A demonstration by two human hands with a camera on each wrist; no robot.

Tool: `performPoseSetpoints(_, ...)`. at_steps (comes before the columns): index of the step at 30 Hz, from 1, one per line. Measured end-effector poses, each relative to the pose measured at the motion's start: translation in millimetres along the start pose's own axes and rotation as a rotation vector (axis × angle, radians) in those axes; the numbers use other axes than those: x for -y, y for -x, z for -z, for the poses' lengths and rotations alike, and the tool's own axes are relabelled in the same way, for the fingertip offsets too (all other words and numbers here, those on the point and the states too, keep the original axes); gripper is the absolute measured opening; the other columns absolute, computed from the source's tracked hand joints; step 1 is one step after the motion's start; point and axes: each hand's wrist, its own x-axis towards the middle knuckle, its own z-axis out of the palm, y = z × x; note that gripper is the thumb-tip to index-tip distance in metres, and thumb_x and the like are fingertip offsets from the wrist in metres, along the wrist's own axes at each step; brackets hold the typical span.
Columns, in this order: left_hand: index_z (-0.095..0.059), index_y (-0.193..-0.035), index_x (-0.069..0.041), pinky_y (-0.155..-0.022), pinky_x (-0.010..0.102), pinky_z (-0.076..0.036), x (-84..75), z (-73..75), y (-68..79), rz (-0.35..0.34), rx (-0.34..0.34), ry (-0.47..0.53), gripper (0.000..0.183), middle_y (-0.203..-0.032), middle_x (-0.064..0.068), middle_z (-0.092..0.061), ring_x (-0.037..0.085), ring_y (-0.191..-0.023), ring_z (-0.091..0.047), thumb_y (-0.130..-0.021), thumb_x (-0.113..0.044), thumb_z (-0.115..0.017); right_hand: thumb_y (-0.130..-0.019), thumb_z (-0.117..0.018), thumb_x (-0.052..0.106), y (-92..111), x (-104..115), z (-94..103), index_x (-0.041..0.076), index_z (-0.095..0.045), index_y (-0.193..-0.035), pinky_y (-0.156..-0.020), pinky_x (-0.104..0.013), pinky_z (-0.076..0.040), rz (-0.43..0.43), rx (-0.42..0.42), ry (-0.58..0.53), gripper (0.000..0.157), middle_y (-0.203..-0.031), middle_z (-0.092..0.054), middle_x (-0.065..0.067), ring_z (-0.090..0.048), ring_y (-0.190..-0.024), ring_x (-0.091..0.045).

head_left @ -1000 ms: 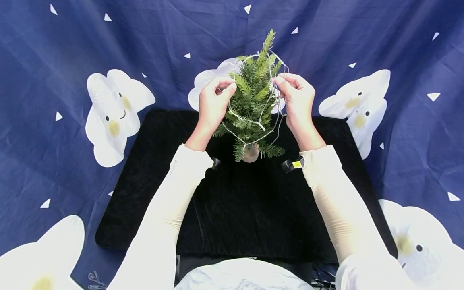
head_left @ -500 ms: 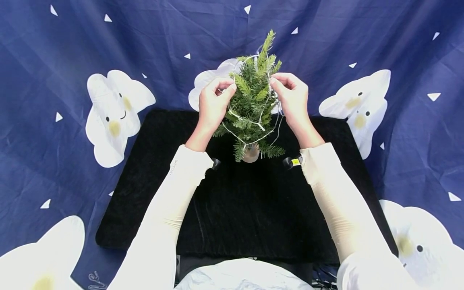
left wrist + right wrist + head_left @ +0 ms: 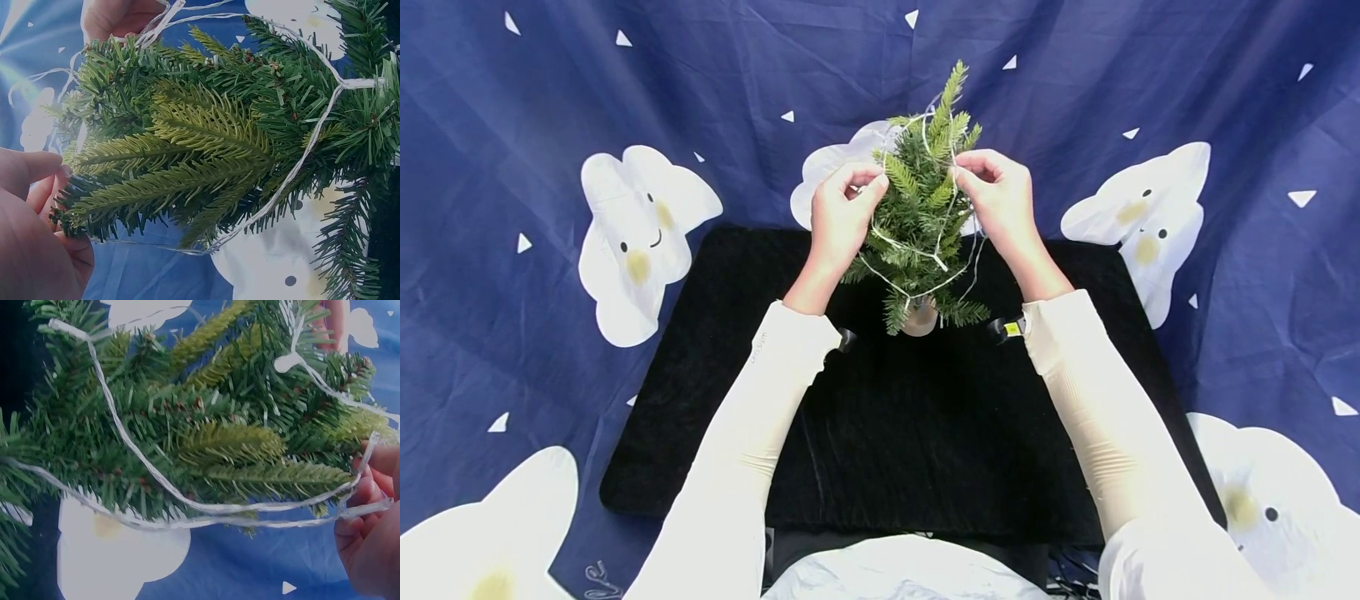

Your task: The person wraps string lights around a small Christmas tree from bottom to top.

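Observation:
A small artificial Christmas tree [image 3: 917, 196] stands at the back of the black cloth-covered table, with a string of lights [image 3: 917, 248] on clear wire looped loosely around it. At the tree's left side, my left hand [image 3: 841, 208] brings thumb and forefinger together, pinching the string near the upper branches. Opposite it, my right hand [image 3: 1000, 200] pinches the string by the upper right branches. The right wrist view shows the wire [image 3: 128, 439] running to those fingertips, with little bulbs sticking out beside them. In the left wrist view, my left fingertips [image 3: 59, 165] partly hide what they pinch.
The black table covering [image 3: 910, 433] extends in front of the tree. A blue curtain [image 3: 760, 75] with white clouds and triangles hangs behind and at both sides. The tree's round base [image 3: 919, 319] shows beneath its lowest branches. Dark cables [image 3: 1071, 575] lie at the lower right.
My right hand has moved left, closer to the tree, bringing the string in against the upper branches. The loop that stood out at the upper right now lies nearer the top. My left hand stays put.

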Motion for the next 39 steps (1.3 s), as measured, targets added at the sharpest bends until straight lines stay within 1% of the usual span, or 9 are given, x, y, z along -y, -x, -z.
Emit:
performPoseSetpoints(8,-0.075,-0.106,-0.008,-0.071,0.022,-0.043,-0.4,-0.9,1.5,-0.003,-0.006,-0.002,0.019,-0.091,0.002,-0.072,0.009,-0.071,-0.053,-0.091,-0.02,-0.072,-0.089,-0.073,0.022,3.7,6.2,2.7,0.015,-0.075,-0.091,-0.059,-0.023,-0.043,-0.032,0.004,-0.036,0.007,-0.074,-0.067,0.01,-0.055,-0.059,-0.009)
performPoseSetpoints(15,-0.076,-0.106,-0.008,-0.071,0.022,-0.043,0.1,-1.4,1.5,-0.006,-0.005,-0.002,0.019,-0.09,0.003,-0.072,0.008,-0.07,-0.053,-0.091,-0.02,-0.072,-0.087,-0.075,0.02,9.1,-5.9,0.2,0.005,-0.078,-0.093,-0.067,-0.021,-0.038,0.078,-0.043,0.023,0.017,-0.078,-0.055,0.011,-0.049,-0.071,-0.005)
performPoseSetpoints(20,-0.076,-0.105,-0.008,-0.07,0.021,-0.043,0.7,-1.6,0.7,-0.003,-0.006,-0.004,0.019,-0.088,0.001,-0.071,0.009,-0.07,-0.053,-0.091,-0.019,-0.072,-0.087,-0.075,0.015,14.9,-15.4,1.2,0.001,-0.078,-0.093,-0.068,-0.019,-0.036,0.144,-0.083,0.045,0.015,-0.079,-0.053,0.008,-0.047,-0.075,-0.007)
performPoseSetpoints(25,-0.076,-0.105,-0.008,-0.07,0.022,-0.043,1.4,-1.8,0.3,-0.007,-0.005,-0.007,0.019,-0.089,0.002,-0.072,0.01,-0.07,-0.054,-0.091,-0.019,-0.071,-0.086,-0.074,0.007,28.2,-8.2,1.2,-0.005,-0.075,-0.094,-0.067,-0.018,-0.034,0.167,-0.124,-0.054,0.014,-0.084,-0.052,-0.004,-0.046,-0.078,-0.009)
performPoseSetpoints(29,-0.076,-0.105,-0.008,-0.071,0.022,-0.043,0.9,-2.4,0.9,-0.007,-0.005,-0.015,0.019,-0.09,0.002,-0.072,0.01,-0.07,-0.054,-0.091,-0.019,-0.071,-0.085,-0.074,0.004,39.1,-1.6,1.2,-0.009,-0.073,-0.093,-0.067,-0.018,-0.034,0.175,-0.128,-0.115,0.015,-0.083,-0.051,0.0,-0.045,-0.078,-0.007)
performPoseSetpoints(31,-0.076,-0.105,-0.009,-0.071,0.022,-0.043,0.5,-2.6,1.2,0.0,-0.007,-0.019,0.019,-0.09,0.002,-0.072,0.009,-0.07,-0.053,-0.091,-0.02,-0.071,-0.085,-0.073,0.003,41.9,-1.8,0.3,-0.009,-0.073,-0.092,-0.074,-0.017,-0.037,0.198,-0.111,-0.094,0.014,-0.082,-0.05,-0.004,-0.045,-0.078,-0.01)
performPoseSetpoints(33,-0.076,-0.106,-0.009,-0.072,0.022,-0.043,0.3,-2.9,1.4,0.004,-0.006,-0.018,0.019,-0.091,0.003,-0.072,0.009,-0.071,-0.053,-0.091,-0.02,-0.072,-0.085,-0.071,0.002,43.8,-1.2,-0.7,-0.009,-0.073,-0.091,-0.092,-0.017,-0.039,0.245,-0.098,-0.058,0.013,-0.081,-0.05,-0.012,-0.045,-0.079,-0.02)
performPoseSetpoints(36,-0.076,-0.106,-0.009,-0.072,0.022,-0.043,0.4,-3.0,1.8,0.005,-0.004,-0.017,0.019,-0.092,0.004,-0.072,0.01,-0.071,-0.054,-0.091,-0.02,-0.072,-0.084,-0.069,0.0,44.5,-0.9,-2.0,-0.009,-0.072,-0.089,-0.117,-0.021,-0.026,0.297,-0.098,-0.011,0.01,-0.08,-0.046,-0.027,-0.044,-0.078,-0.032)
performPoseSetpoints(39,-0.076,-0.106,-0.009,-0.073,0.022,-0.043,0.7,-3.0,2.3,0.003,-0.004,-0.016,0.019,-0.092,0.004,-0.072,0.01,-0.072,-0.054,-0.091,-0.02,-0.072,-0.084,-0.071,-0.002,41.9,-7.0,-4.2,-0.01,-0.072,-0.088,-0.117,-0.022,-0.026,0.302,-0.115,-0.011,0.01,-0.079,-0.046,-0.026,-0.043,-0.078,-0.034)
